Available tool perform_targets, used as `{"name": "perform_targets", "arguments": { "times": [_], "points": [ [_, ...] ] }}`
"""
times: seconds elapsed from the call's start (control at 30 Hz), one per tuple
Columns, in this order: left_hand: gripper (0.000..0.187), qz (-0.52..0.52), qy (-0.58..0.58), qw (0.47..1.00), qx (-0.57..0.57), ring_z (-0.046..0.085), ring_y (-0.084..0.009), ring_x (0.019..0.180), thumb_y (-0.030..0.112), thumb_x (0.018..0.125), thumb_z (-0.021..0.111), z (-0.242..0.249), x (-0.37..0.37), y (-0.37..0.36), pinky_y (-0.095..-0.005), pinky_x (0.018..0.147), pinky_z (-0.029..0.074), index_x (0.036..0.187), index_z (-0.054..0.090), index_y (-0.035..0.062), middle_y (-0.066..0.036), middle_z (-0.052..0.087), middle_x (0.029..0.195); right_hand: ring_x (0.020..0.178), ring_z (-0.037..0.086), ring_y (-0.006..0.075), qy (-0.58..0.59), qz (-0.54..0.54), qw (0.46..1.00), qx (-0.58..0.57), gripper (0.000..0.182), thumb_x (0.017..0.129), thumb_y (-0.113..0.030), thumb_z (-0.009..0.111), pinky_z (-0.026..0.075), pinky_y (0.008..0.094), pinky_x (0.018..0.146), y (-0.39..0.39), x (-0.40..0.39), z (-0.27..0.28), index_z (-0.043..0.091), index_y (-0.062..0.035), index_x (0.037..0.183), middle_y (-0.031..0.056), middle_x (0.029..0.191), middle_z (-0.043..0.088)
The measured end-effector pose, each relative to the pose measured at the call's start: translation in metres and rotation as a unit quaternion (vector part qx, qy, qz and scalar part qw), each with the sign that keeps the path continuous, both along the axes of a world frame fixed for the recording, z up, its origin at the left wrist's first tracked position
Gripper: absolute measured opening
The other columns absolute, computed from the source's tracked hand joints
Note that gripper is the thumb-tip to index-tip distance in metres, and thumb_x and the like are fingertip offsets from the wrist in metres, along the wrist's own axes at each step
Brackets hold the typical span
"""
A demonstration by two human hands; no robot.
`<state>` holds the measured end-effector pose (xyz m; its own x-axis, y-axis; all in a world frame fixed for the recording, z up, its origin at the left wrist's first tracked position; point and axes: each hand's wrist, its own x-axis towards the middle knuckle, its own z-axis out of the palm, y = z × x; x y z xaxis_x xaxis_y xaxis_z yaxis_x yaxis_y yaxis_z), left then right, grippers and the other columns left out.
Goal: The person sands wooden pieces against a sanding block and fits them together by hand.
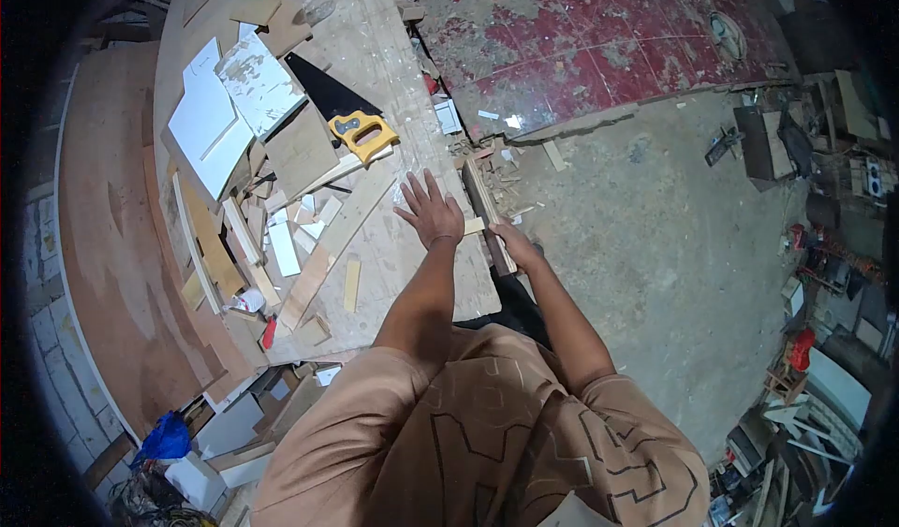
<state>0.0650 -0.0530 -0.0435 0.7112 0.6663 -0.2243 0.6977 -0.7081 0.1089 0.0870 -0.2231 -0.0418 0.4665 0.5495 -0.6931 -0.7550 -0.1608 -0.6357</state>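
My left hand (435,212) lies palm down on the workbench (379,274) with its fingers spread. Beside its wrist, a short pale wood strip (475,226) reaches across the bench edge to a long wooden bar (488,216). That bar runs along the right edge of the bench, with a pale side and a dark side. Closed around its near half is my right hand (516,244); some of its fingers are hidden behind the wood. A handsaw (361,136) with a yellow handle and black blade rests on the bench beyond my left hand.
White panels (206,120), a paint-flecked white block (259,82) and several offcuts (283,246) crowd the bench's left side. A loose thin strip (351,285) lies nearer me. Wood scraps (510,190) litter the concrete floor (646,265). Tools and boards line the far right.
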Motion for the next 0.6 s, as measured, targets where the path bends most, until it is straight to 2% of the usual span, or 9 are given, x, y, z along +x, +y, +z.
{"name": "perform_targets", "arguments": {
  "times": [0.03, 0.07, 0.13, 0.17, 0.23, 0.27, 0.43, 0.5, 0.6],
  "points": [
    [0.071, -0.006, 0.001, 1.0, 0.008, 0.003, -0.0386, 0.146, 0.032, 0.091, 0.047, -0.002, 0.0, 0.001, -0.0672, 0.11, 0.0, 0.153, 0.016, 0.0145, -0.017, 0.006, 0.159, 0.096, 0.056, 0.0161, -0.016, 0.003, 1.0, 0.004, 0.05, 0.094, -0.034, 0.051, 0.047, 0.0309, 0.084, 0.001, 0.0, -0.003, 0.048, -0.0051, 0.135, 0.0079, 0.113, 0.059],
    [0.072, -0.012, 0.003, 1.0, 0.017, 0.003, -0.0394, 0.146, 0.033, 0.092, 0.047, -0.004, -0.001, 0.001, -0.0685, 0.109, 0.0, 0.153, 0.015, 0.0148, -0.018, 0.005, 0.159, 0.096, 0.056, 0.0161, -0.013, 0.002, 1.0, 0.004, 0.05, 0.094, -0.034, 0.051, 0.047, 0.0309, 0.084, 0.002, 0.0, -0.005, 0.048, -0.0051, 0.135, 0.0079, 0.113, 0.059],
    [0.071, -0.005, 0.014, 0.999, 0.029, 0.003, -0.0386, 0.146, 0.036, 0.093, 0.045, -0.007, -0.001, 0.0, -0.0699, 0.109, 0.001, 0.153, 0.015, 0.0132, -0.018, 0.005, 0.159, 0.104, 0.052, 0.0145, -0.061, -0.014, 0.998, 0.029, 0.05, 0.094, -0.031, 0.05, 0.04, 0.0278, 0.094, 0.0, -0.005, -0.016, 0.048, -0.0032, 0.135, 0.0065, 0.117, 0.058],
    [0.071, 0.001, 0.021, 0.999, 0.041, 0.003, -0.0378, 0.146, 0.038, 0.094, 0.043, -0.007, 0.0, -0.002, -0.0713, 0.108, 0.002, 0.153, 0.015, 0.0117, -0.018, 0.004, 0.159, 0.104, 0.052, 0.0145, -0.063, -0.016, 0.997, 0.029, 0.05, 0.094, -0.031, 0.05, 0.04, 0.0278, 0.094, -0.002, -0.008, -0.019, 0.048, -0.0032, 0.135, 0.0065, 0.117, 0.058],
    [0.072, 0.039, 0.017, 0.999, 0.03, 0.003, -0.0387, 0.146, 0.04, 0.094, 0.044, -0.004, 0.0, -0.006, -0.0725, 0.107, 0.003, 0.152, 0.014, 0.0092, -0.019, 0.003, 0.159, 0.135, 0.034, 0.0211, -0.092, 0.04, 0.993, 0.055, 0.064, 0.097, -0.031, 0.05, 0.024, 0.0301, 0.112, -0.005, -0.007, -0.036, 0.029, 0.0001, 0.148, 0.0138, 0.147, 0.039],
    [0.074, 0.078, 0.019, 0.997, 0.018, 0.003, -0.0397, 0.146, 0.042, 0.094, 0.044, -0.002, 0.001, -0.006, -0.0738, 0.106, 0.004, 0.152, 0.013, 0.0067, -0.021, 0.003, 0.158, 0.14, 0.028, 0.0215, -0.115, 0.049, 0.991, 0.045, 0.065, 0.097, -0.03, 0.049, 0.02, 0.0296, 0.113, -0.009, -0.008, -0.037, 0.026, 0.0015, 0.148, 0.0145, 0.151, 0.033],
    [0.079, 0.125, 0.032, 0.992, 0.016, 0.0, -0.0416, 0.146, 0.045, 0.093, 0.044, 0.005, 0.004, -0.02, -0.0746, 0.104, 0.009, 0.152, 0.011, 0.0037, -0.023, 0.0, 0.158, 0.139, 0.029, 0.0218, -0.133, 0.063, 0.987, 0.058, 0.065, 0.096, -0.027, 0.049, 0.022, 0.0293, 0.112, -0.031, -0.019, -0.019, 0.024, -0.0001, 0.149, 0.0159, 0.152, 0.032],
    [0.079, 0.12, 0.028, 0.992, 0.009, -0.001, -0.0426, 0.145, 0.045, 0.094, 0.043, 0.005, 0.005, -0.019, -0.0751, 0.104, 0.008, 0.152, 0.009, 0.0037, -0.024, -0.002, 0.158, 0.138, 0.032, 0.0216, -0.215, 0.119, 0.969, -0.019, 0.065, 0.095, -0.024, 0.051, 0.023, 0.0297, 0.112, -0.041, -0.021, -0.003, 0.024, -0.0024, 0.15, 0.0159, 0.152, 0.033],
    [0.079, 0.109, 0.066, 0.992, 0.007, -0.002, -0.0436, 0.145, 0.046, 0.095, 0.041, 0.007, 0.006, -0.018, -0.0741, 0.105, 0.006, 0.152, 0.007, 0.0037, -0.026, -0.003, 0.157, 0.138, 0.033, 0.0218, -0.206, 0.144, 0.968, -0.015, 0.066, 0.094, -0.022, 0.053, 0.023, 0.03, 0.112, -0.049, -0.016, 0.007, 0.024, -0.0047, 0.15, 0.0152, 0.152, 0.033]
  ]
}}
